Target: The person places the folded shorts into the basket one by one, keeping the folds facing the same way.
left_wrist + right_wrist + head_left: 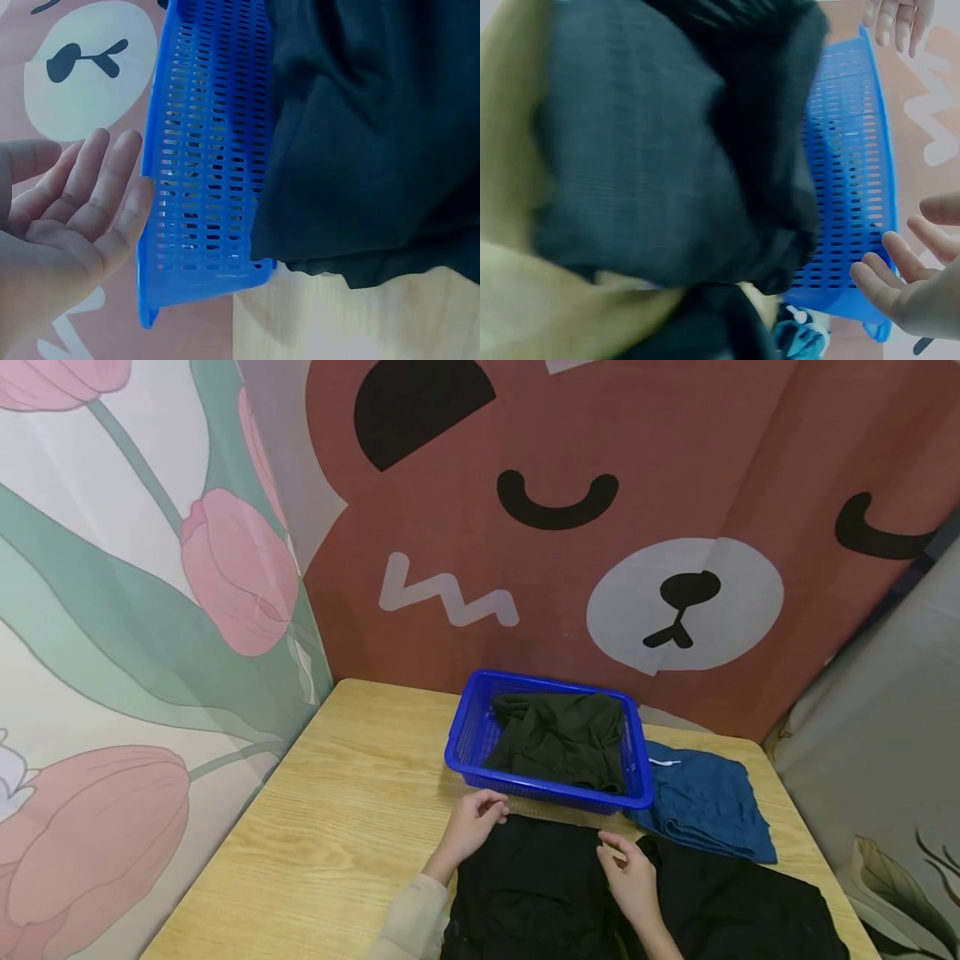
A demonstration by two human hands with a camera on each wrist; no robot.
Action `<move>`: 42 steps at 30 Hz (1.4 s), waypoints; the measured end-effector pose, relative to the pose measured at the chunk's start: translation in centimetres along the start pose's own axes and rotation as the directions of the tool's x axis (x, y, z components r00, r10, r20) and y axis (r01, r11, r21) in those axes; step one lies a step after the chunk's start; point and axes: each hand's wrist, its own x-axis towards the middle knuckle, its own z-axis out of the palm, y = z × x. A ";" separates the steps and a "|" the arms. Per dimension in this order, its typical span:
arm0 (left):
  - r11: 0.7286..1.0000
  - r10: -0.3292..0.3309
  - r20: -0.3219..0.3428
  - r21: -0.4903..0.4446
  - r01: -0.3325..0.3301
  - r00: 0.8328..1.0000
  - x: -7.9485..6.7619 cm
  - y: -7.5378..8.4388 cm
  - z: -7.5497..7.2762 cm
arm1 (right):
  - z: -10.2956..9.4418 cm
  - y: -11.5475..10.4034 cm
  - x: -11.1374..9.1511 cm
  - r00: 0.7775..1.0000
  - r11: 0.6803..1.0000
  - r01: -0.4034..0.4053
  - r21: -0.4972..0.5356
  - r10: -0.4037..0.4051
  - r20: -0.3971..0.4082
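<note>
A folded black garment (536, 881) lies on the table in front of me. My left hand (474, 820) is by its far left corner, and in the left wrist view its fingers are relaxed with nothing in them. Near the far right corner is my right hand (632, 875), fingers spread loosely and holding nothing in the right wrist view. Just beyond both hands stands a blue plastic basket (555, 795) with slotted walls. Inside it lies a dark green garment (562, 739).
To the right lies a second black garment (742, 902), partly behind my right forearm. A folded blue garment (708, 802) with a white drawstring sits beside the basket. The wooden table (337, 810) meets a bear-print curtain (555, 585) at the back.
</note>
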 end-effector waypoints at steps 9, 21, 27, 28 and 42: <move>0.997 -0.057 -0.046 0.051 0.060 0.997 -0.6 -4.5 0.0 | -0.1 1.5 -1.2 0.995 0.990 -0.072 -0.120 0.080 0.065; 0.926 -0.118 -0.183 0.335 0.175 0.976 -2.1 -6.0 -0.8 | -0.2 2.4 -1.5 0.950 0.962 -0.214 -0.168 0.245 0.194; 0.901 -0.260 -0.187 0.306 0.308 0.947 -2.6 -6.4 -1.1 | -0.1 2.8 -1.6 0.943 0.955 -0.204 -0.215 0.251 0.220; 0.891 -0.286 -0.187 0.310 0.333 0.940 -2.7 -6.5 -1.2 | -0.1 2.9 -1.6 0.940 0.953 -0.205 -0.223 0.255 0.228; 0.789 -0.489 -0.134 0.352 0.503 0.862 -3.9 -7.3 -1.4 | 0.5 4.2 -1.3 0.878 0.922 -0.319 -0.217 0.374 0.297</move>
